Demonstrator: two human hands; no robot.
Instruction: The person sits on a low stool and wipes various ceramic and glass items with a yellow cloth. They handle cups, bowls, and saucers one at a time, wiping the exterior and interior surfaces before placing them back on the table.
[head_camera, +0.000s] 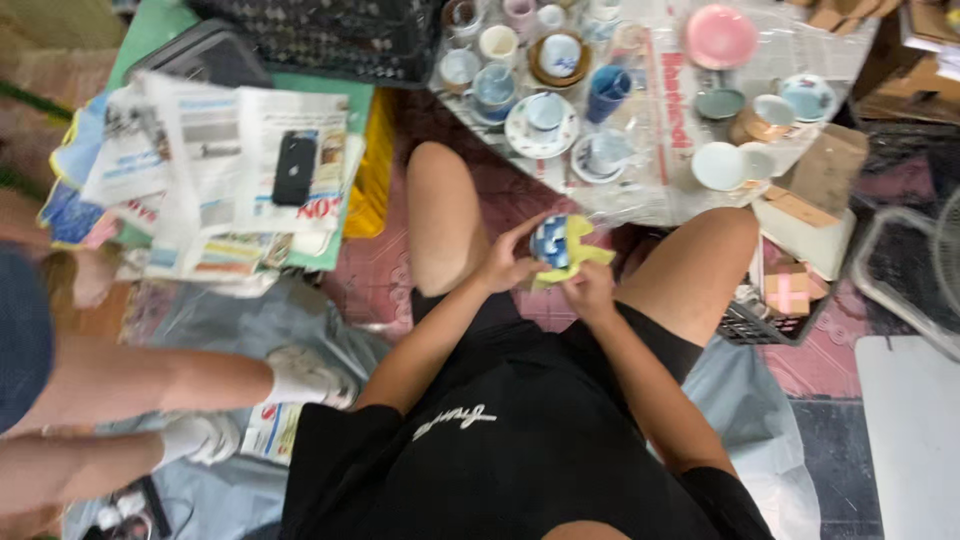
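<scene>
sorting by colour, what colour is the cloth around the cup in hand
Yellow cloth, against a blue-and-white cup; the head view shows it.

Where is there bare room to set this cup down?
Bare pink floor lies between the newspaper pile and your left knee. The white board at far right is bare. The plastic sheet ahead is crowded with cups and saucers.

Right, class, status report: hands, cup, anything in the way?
Left hand grips blue patterned cup. Right hand presses yellow cloth on it. Nothing in the way.
</scene>
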